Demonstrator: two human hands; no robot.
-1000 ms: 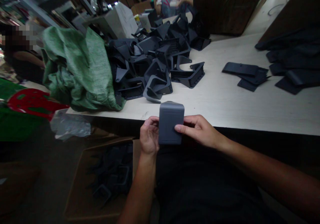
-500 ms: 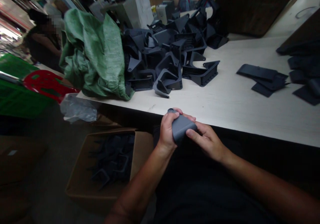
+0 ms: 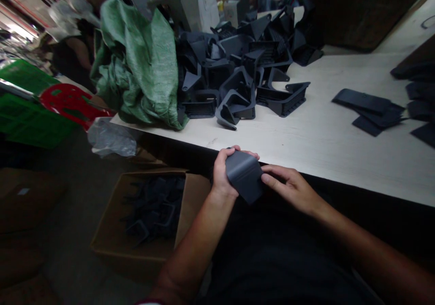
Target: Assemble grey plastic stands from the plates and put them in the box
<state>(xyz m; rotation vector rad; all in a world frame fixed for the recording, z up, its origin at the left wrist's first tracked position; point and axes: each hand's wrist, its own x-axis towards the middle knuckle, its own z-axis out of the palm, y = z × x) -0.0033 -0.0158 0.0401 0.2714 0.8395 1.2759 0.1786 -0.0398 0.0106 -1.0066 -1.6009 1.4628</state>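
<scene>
A dark grey plastic part (image 3: 245, 174) with a bent, smooth face is held just off the table's front edge. My left hand (image 3: 224, 173) wraps round its left side, thumb on top and fingertips showing behind it. At its right edge, my right hand (image 3: 288, 185) pinches the part between thumb and fingers. Beyond my hands, a heap of dark angular frames (image 3: 238, 76) covers part of the pale table (image 3: 306, 146). Several flat dark pieces (image 3: 369, 108) lie stacked further right.
A green woven sack (image 3: 139, 69) lies at the heap's left. Below the table, an open cardboard box (image 3: 193, 196) holds similar dark parts. At the left are a red stool (image 3: 64, 101), green crates (image 3: 30, 119) and a person (image 3: 76, 53). More dark pieces (image 3: 421, 99) lie far right.
The grey part has turned in my hands, so more of its flat face shows. My right hand has shifted slightly right along its edge. The camera view has shifted a little.
</scene>
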